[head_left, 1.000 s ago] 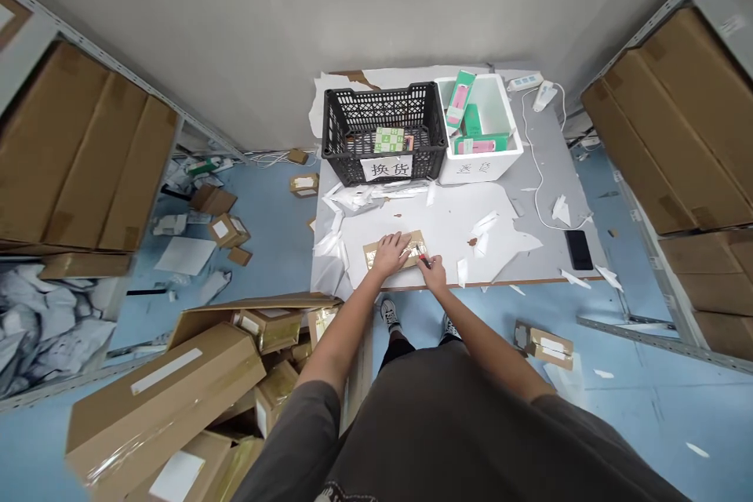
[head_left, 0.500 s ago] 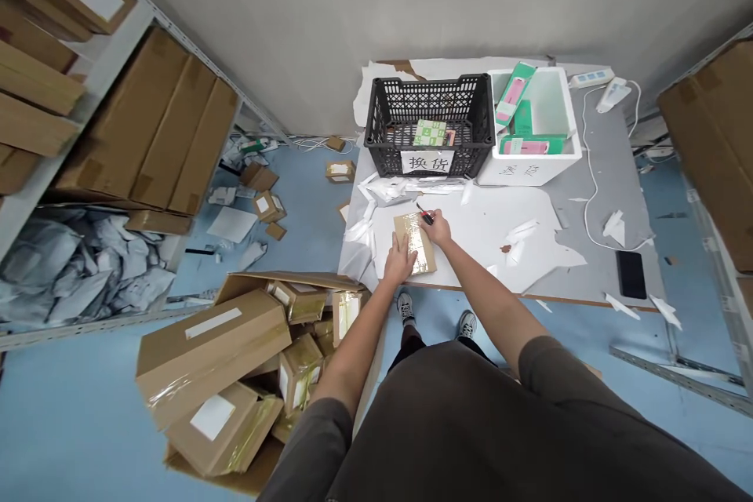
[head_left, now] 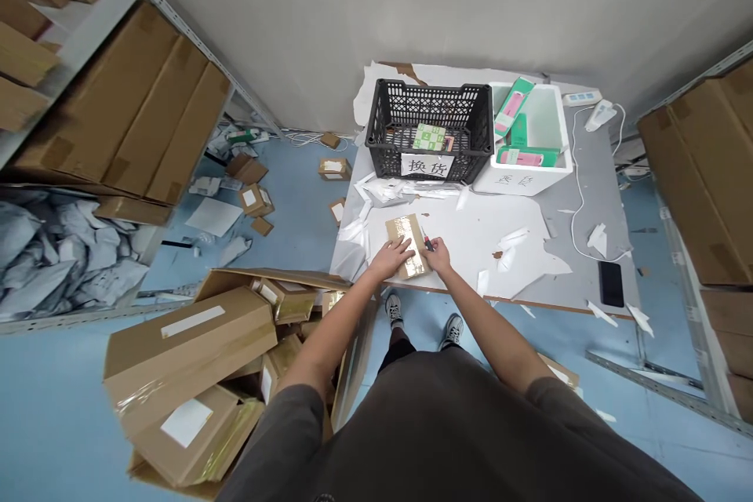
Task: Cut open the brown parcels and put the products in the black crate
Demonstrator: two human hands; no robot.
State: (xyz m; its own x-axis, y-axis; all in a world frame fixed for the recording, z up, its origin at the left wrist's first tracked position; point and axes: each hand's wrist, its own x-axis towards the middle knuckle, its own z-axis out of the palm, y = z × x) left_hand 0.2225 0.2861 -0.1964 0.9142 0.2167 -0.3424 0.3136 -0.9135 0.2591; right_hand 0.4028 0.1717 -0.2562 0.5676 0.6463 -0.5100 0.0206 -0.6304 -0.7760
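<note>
A small flat cardboard box (head_left: 402,227) with shiny clear tape along its top lies near the front edge of the table. My left hand (head_left: 391,258) rests on its left side, fingers spread over the taped face. In my right hand (head_left: 438,257) is a red and black utility knife (head_left: 427,242), its blade pointing away from me. That hand is at the box's right edge; whether the blade touches the cardboard, I cannot tell.
Behind the box stand a black plastic crate (head_left: 383,161) and a white foam box (head_left: 518,184) holding green-and-pink packages (head_left: 523,157). Paper scraps and a phone (head_left: 611,284) lie rightward. A big open carton (head_left: 235,276) full of boxes is at lower left; shelves flank both sides.
My right hand has shifted down along the box's right edge with the knife. My left hand has slid slightly up the box, which is turned a little. The whole view has shifted.
</note>
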